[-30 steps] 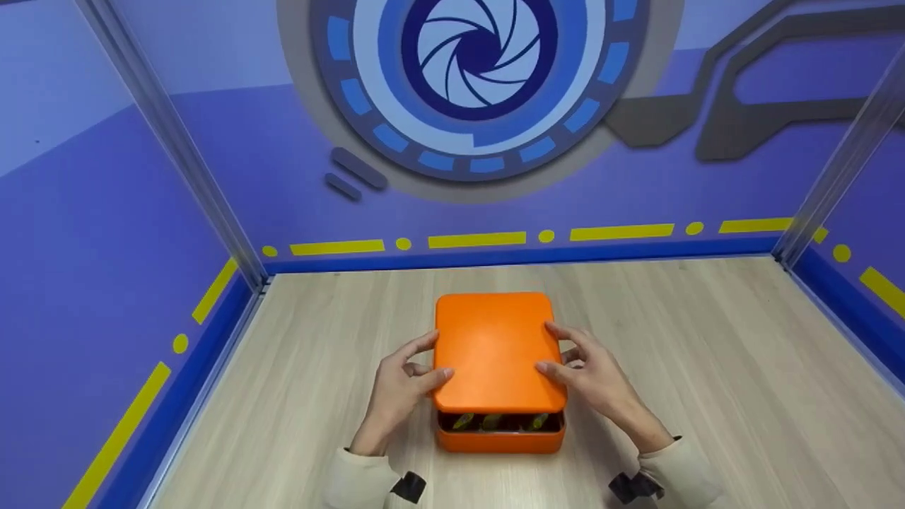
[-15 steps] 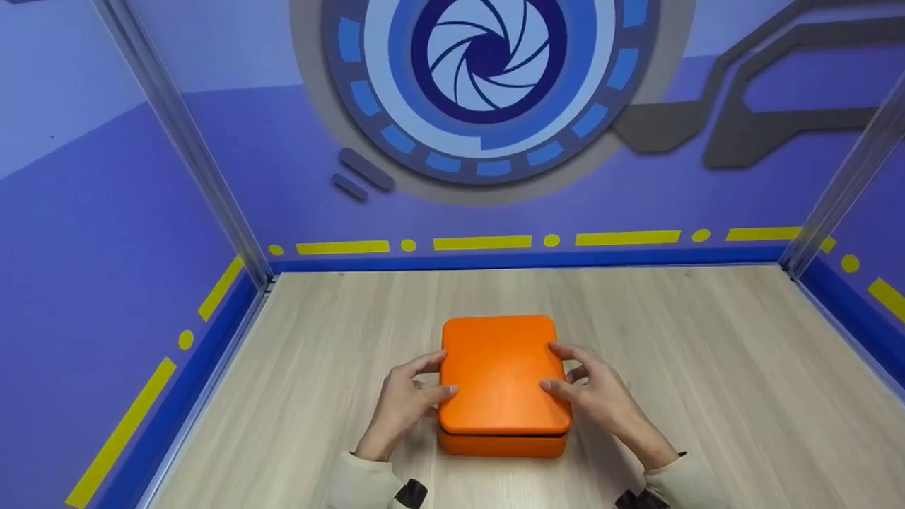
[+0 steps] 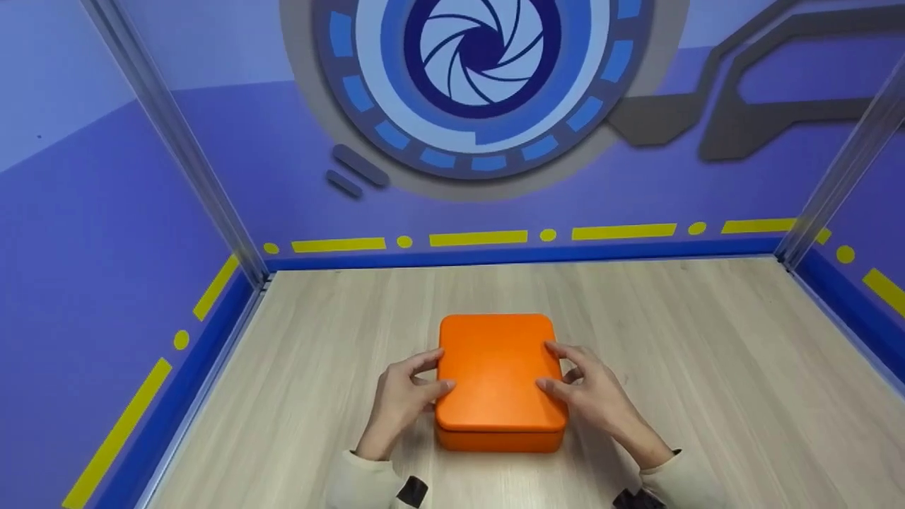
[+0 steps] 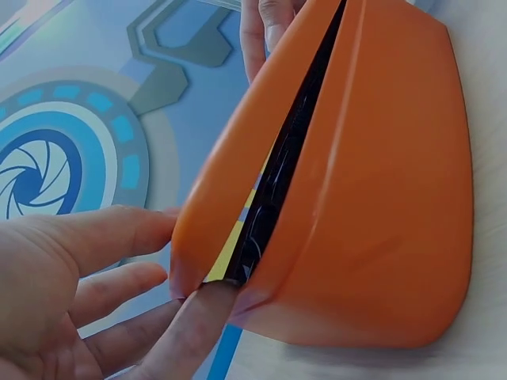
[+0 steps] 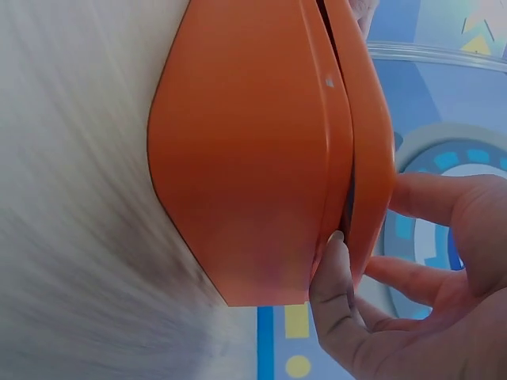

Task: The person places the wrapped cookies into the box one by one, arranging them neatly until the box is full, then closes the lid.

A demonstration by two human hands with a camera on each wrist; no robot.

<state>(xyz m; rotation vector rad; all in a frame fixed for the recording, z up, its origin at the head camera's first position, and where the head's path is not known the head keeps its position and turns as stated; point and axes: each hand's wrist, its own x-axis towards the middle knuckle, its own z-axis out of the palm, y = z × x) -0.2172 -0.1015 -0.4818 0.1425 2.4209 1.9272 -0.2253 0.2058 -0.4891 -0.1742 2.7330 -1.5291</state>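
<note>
An orange rectangular box stands on the table, with its orange lid lying over the top. My left hand pinches the lid's left edge, thumb on the upper face. At the opposite edge, my right hand grips the lid in the same way. From the left wrist view, a wedge-shaped gap shows between the lid and the box, with something dark inside. The right wrist view shows a narrower gap by a fingertip under the lid. The box's contents are mostly hidden.
The light wood table extends to both sides of the box. Blue-purple printed panels stand at the back, left and right, joined by metal corner posts. A black strap sits at the left cuff.
Both hands have lowered the lid toward the box. The open front gap, where dark contents with yellow-green marks showed, has narrowed to a thin line in the head view.
</note>
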